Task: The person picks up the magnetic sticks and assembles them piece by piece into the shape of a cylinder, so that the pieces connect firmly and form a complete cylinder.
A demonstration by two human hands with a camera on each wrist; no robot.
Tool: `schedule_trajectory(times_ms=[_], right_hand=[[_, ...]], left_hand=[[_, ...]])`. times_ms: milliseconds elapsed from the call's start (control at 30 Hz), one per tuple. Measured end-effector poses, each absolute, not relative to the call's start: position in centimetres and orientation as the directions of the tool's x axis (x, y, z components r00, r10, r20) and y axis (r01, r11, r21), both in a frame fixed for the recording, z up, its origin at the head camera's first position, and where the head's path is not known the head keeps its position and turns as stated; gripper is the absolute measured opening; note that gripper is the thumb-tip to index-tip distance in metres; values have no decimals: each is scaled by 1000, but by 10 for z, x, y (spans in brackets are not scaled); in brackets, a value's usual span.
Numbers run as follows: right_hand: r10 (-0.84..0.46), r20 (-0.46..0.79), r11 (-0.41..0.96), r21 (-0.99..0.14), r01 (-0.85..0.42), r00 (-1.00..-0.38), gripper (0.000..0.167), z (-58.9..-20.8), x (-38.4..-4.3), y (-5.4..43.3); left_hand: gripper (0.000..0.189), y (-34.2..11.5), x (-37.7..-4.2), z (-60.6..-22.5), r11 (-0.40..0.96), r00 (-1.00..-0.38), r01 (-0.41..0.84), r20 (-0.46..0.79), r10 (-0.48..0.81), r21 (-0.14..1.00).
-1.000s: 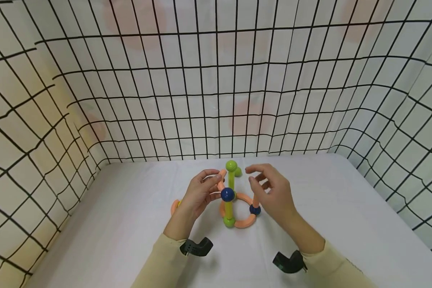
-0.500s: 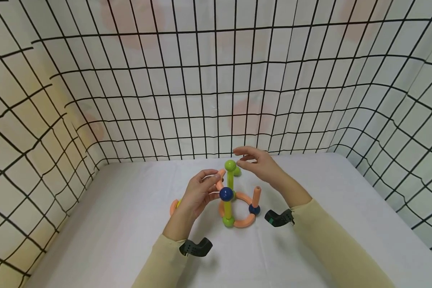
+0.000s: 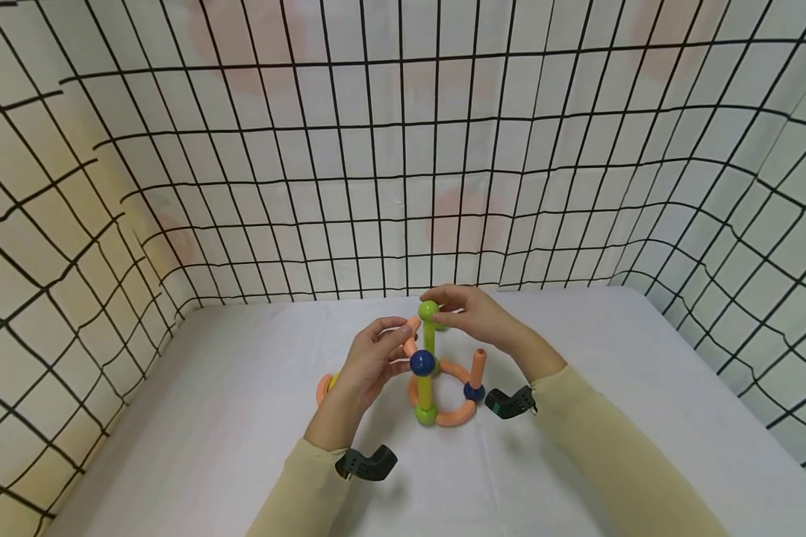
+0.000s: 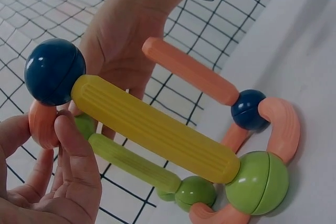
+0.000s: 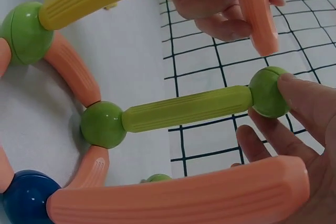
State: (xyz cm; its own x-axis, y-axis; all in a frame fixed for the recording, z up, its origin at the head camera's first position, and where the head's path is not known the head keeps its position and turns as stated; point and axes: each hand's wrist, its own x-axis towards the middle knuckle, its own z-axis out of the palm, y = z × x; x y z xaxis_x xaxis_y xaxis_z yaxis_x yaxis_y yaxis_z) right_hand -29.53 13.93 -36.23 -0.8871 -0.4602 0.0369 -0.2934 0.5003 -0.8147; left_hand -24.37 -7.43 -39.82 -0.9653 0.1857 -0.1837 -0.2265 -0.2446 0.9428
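Note:
A magnetic stick-and-ball toy stands on the white table, its base a ring of curved coral sticks point(image 3: 455, 418) joined by balls. My left hand point(image 3: 369, 362) pinches a curved coral stick point(image 4: 43, 124), whose end meets the large blue ball point(image 3: 422, 363) atop an upright yellow stick point(image 4: 155, 129). At the back of the ring, my right hand point(image 3: 477, 315) holds the green ball point(image 5: 269, 92) on top of the green stick point(image 5: 189, 108) between thumb and fingers. A straight coral stick point(image 3: 478, 368) rises from the ring's smaller blue ball point(image 3: 473, 391), untouched.
Partly hidden behind my left wrist lies a coral piece point(image 3: 324, 388) with something yellow beside it. Another green ball point(image 5: 157, 178) sits behind the toy. A white backdrop with black grid lines point(image 3: 403, 179) encloses the table point(image 3: 228, 418) at the back and sides.
My right hand has moved from beside the straight coral stick up and back to the green ball, and now grips it. My left hand stays put with its coral stick.

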Motion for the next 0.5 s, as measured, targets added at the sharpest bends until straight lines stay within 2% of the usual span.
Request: schedule_trajectory(times_ms=[500], right_hand=[[-469, 58, 512, -796, -324, -881, 36, -364, -290, 137]], left_hand=[[39, -73, -244, -400, -250, -965, -225, -179, 191, 942]])
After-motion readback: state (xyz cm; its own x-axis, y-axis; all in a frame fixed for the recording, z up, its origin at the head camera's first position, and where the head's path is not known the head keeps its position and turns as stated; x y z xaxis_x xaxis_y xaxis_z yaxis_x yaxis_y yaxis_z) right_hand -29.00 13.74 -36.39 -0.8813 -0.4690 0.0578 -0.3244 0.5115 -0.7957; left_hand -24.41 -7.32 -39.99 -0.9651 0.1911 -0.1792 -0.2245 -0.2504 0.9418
